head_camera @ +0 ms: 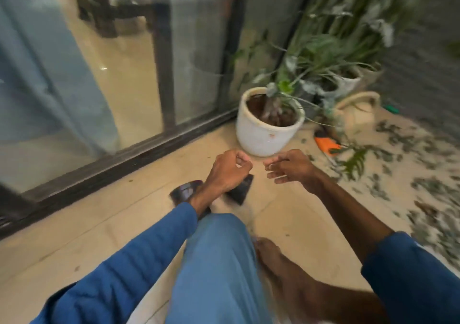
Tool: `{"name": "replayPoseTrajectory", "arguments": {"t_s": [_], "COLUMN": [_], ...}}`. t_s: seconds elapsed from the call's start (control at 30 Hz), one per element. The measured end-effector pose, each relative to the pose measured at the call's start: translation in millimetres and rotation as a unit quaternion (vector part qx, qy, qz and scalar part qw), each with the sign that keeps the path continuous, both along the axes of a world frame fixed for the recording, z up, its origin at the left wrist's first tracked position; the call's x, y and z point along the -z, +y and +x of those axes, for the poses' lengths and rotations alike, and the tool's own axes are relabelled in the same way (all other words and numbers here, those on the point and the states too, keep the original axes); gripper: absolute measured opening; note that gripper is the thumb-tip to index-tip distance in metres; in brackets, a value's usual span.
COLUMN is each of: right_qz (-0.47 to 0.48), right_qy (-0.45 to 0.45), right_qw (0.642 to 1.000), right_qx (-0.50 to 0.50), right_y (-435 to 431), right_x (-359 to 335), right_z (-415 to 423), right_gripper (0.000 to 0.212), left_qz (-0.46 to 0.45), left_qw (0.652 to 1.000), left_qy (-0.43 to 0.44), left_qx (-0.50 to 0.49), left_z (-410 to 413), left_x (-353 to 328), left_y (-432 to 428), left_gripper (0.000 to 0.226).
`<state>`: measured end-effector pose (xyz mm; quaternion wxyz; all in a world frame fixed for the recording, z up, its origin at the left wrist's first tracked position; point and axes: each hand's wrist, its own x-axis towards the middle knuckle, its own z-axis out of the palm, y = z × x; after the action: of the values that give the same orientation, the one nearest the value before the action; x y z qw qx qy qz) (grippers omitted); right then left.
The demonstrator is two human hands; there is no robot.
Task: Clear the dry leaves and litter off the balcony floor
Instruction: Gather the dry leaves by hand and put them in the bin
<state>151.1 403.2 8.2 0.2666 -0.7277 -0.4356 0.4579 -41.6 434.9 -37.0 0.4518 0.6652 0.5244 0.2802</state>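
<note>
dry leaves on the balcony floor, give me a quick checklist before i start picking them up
1. Right hand free: ok, fingers loosely curled, holding nothing.
2. Left hand free: cannot tell, fingers curled tight, image blurred.
3. Dry leaves located: ok, scattered on the floor to the right.
4. Hands over the leaves: not ok, both hang above bare floor.
5. Orange-handled tool clear of the leaves: not ok, it lies at their edge beside the white pot.

Home balcony — potted plants (pixel 270 120), sliding glass door (pixel 119 69), tiled floor (pixel 124 224).
</note>
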Motion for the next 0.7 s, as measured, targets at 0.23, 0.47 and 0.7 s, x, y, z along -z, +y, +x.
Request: {"name": "replayPoseTrajectory", "arguments": {"t_s": [0.23, 0.47, 0.7], "right_qz": [-0.041, -0.110, -0.107], "right_qy": [-0.009, 0.047, 0.047], "right_qw": [0.995, 0.975, 0.956], "right_qx": [0.091, 0.186, 0.269], "right_y": [-44, -78, -131], "right_x": [30, 122, 151], "right_z": [125, 229, 258], "right_gripper": [0.015, 0.019, 0.014], "left_qz": [-0.047, -0.047, -0.048], "left_qw": [0.986, 0.940, 0.929], "left_qy": [0.083, 0.199, 0.196], "left_qx": [0.134, 0.272, 0.309], "left_z": [136, 260, 334], "left_x": [16, 73, 85], "left_y": [-20, -33, -71], "left_gripper": [0.010, 0.009, 0.002]}}
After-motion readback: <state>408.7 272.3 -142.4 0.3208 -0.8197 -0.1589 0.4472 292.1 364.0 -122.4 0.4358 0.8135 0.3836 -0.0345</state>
